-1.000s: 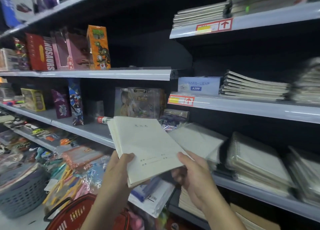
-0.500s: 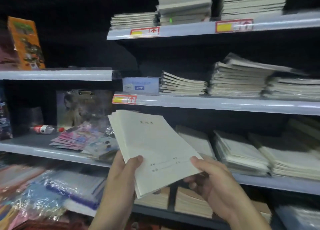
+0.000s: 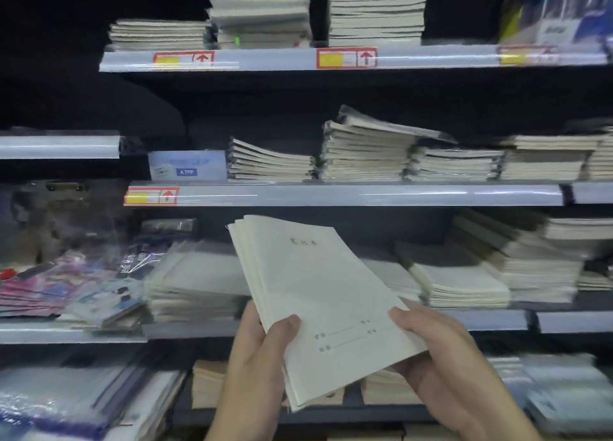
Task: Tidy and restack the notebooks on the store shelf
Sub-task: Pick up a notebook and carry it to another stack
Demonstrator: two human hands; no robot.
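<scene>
We find the notebooks [image 3: 315, 291], a thin pale bundle, held clear of the shelving and tilted, with the far corner up and to the left. The sheets fan slightly along the left edge. The top cover carries a short printed title at its far end and ruled lines at its near end; we cannot read the print.

The left hand [image 3: 255, 361] grasps the bundle's near-left edge, thumb on the cover and fingers beneath. The right hand [image 3: 444, 361] grasps the near-right corner, thumb on top. Both hands are closed round the bundle.

Directly behind the hands runs a shelf [image 3: 481, 319]. On it, a left stack [image 3: 195, 284] of pale notebooks lies just left of the left hand, and right stacks [image 3: 464, 284] lie above the right hand, stepped and uneven. Further left of the left hand lie coloured packets [image 3: 49, 284], loosely spread.

Above the hands is the middle shelf [image 3: 365, 195], with a red and yellow tag [image 3: 151, 195] at its left end. It carries a blue box [image 3: 187, 165] and a row of piles [image 3: 365, 155]; the top sheets of the tallest pile are lifted and askew.

Higher again, the top shelf [image 3: 265, 59] bears three tall heaps [image 3: 374, 9], fairly square.

Below the hands, the bottom shelf [image 3: 381, 414] holds tan pads [image 3: 207, 384]. Wrapped goods [image 3: 66, 401] lie low to the left of the left hand; these are blurred.
</scene>
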